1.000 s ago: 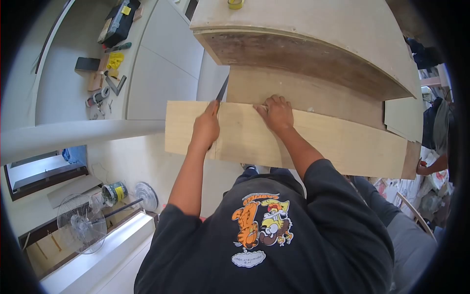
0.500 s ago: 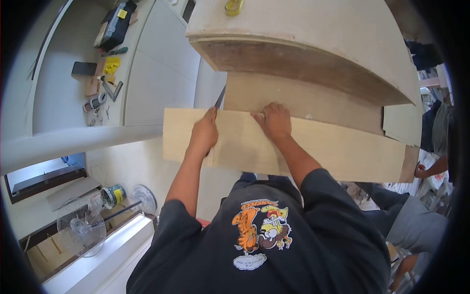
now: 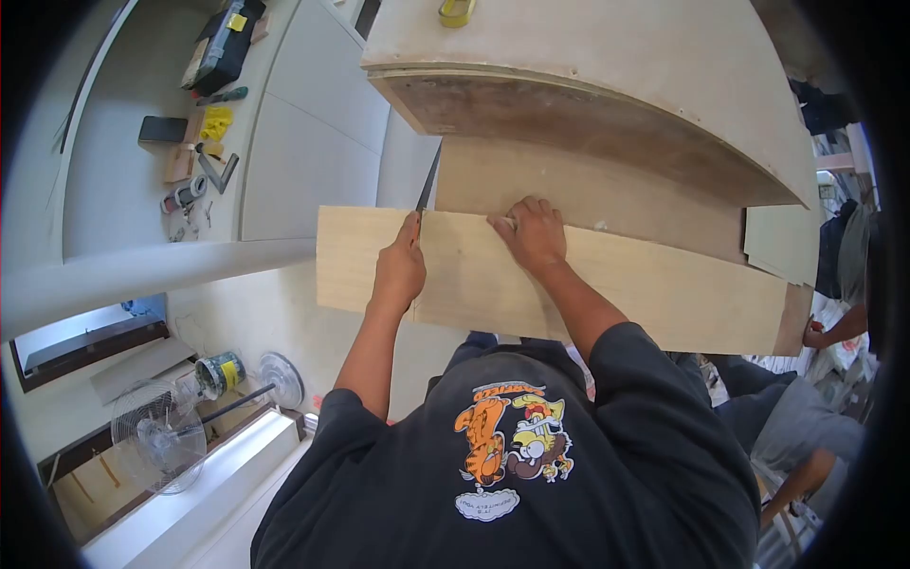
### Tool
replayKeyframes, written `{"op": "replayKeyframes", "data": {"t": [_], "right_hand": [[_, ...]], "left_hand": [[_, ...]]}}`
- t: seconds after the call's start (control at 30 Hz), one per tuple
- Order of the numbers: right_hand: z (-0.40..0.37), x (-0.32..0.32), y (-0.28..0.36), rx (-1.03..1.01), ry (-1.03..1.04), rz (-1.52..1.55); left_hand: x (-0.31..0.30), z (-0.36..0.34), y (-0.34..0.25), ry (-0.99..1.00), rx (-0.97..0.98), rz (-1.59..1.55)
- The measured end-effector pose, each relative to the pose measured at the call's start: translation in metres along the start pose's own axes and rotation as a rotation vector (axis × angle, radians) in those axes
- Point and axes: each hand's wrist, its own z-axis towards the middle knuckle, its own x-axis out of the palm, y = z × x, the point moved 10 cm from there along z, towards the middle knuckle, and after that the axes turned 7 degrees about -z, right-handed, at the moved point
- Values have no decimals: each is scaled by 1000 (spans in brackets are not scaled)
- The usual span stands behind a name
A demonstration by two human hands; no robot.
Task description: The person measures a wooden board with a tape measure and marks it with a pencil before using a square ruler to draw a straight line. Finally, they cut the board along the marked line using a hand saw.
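Observation:
A long pale wooden board (image 3: 607,275) lies across the view in front of my body, with a thin line near its left end. My left hand (image 3: 400,270) is closed round the handle of a saw (image 3: 429,180); the narrow dark blade points away past the board's far edge. Most of the handle is hidden in my fist. To the right of the saw, my right hand (image 3: 534,232) rests on the board, its fingers curled at the far edge and its thumb towards the saw.
Beyond the board stands a wooden box-like structure (image 3: 588,114) with yellow tape (image 3: 457,11) on top. A toolbox (image 3: 223,47) and small tools lie on the left shelf. A fan (image 3: 159,436) stands lower left. Other people's arms (image 3: 839,329) show at the right.
My left hand has shifted slightly towards my body with the saw, and more of its blade shows. My right hand stays on the board. A person's arm at the lower right has moved.

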Motion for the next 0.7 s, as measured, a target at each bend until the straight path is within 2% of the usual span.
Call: {"op": "replayKeyframes", "data": {"t": [0.13, 0.23, 0.3, 0.37, 0.47, 0.53, 0.6, 0.7], "right_hand": [[-11, 9, 0, 41, 111, -60], [-1, 2, -3, 54, 75, -45], [-2, 8, -5, 41, 57, -42], [-1, 8, -3, 26, 56, -25], [2, 8, -5, 25, 56, -44], [3, 9, -5, 32, 79, -57], [1, 6, -3, 58, 123, -64], [-1, 3, -4, 44, 26, -75]], "left_hand": [[-7, -8, -5, -39, 40, -30], [-25, -56, -4, 12, -63, 63], [-47, -120, -6, 20, 4, 112], [-69, -167, -21, -47, 212, 45], [-57, -128, -22, 33, 105, 80], [-26, -50, -12, 61, 2, 125], [-6, 15, -28, 86, 52, 88], [-10, 10, -20, 5, 162, 99]]}}
